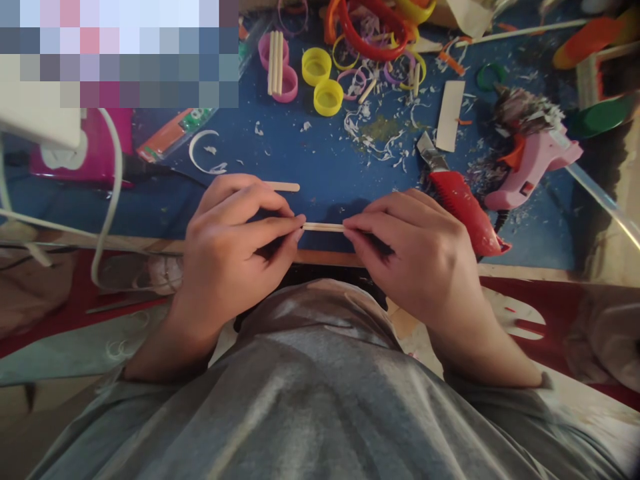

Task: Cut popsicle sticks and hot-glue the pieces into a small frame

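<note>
Between my two hands, near the front edge of the table, two thin wooden craft sticks (323, 227) lie flush side by side, seen edge-on. My left hand (235, 233) pinches their left end between thumb and fingertips. Their right end is pinched the same way by my right hand (420, 247). The fingertips cover both ends. Just beyond my left fingers, another craft stick (286, 187) lies flat on the blue tabletop (310, 153), partly hidden by the hand. A red-handled utility knife (467, 210) rests beside my right hand.
Pink rings (285, 83) carry several sticks, next to yellow caps (328, 97). A pink glue gun (530, 170) lies at the right among shavings. Red tape rolls (370, 40) stand at the back. At left are a magenta box (80, 150) and a white cable (117, 167).
</note>
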`<state>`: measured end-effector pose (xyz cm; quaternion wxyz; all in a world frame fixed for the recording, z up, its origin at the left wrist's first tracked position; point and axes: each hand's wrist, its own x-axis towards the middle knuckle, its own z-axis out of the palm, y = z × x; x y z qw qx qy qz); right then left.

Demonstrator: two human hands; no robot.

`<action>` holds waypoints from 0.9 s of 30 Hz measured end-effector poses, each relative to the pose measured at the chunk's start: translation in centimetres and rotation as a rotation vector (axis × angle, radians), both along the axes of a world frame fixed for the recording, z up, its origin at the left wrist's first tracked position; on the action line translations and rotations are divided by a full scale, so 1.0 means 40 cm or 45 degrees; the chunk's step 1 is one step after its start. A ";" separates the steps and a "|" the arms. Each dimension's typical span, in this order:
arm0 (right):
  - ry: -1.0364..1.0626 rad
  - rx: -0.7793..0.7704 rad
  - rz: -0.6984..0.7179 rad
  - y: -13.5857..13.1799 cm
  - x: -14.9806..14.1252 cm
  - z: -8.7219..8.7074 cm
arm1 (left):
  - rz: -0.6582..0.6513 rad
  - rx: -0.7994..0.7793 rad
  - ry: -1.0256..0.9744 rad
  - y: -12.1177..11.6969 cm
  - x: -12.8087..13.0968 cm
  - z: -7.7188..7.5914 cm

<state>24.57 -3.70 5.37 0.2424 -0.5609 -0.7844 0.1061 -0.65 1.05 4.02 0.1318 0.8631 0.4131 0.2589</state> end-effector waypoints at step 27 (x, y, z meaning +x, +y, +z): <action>0.064 -0.045 -0.002 -0.005 0.012 0.000 | -0.031 0.050 0.084 0.010 0.022 0.015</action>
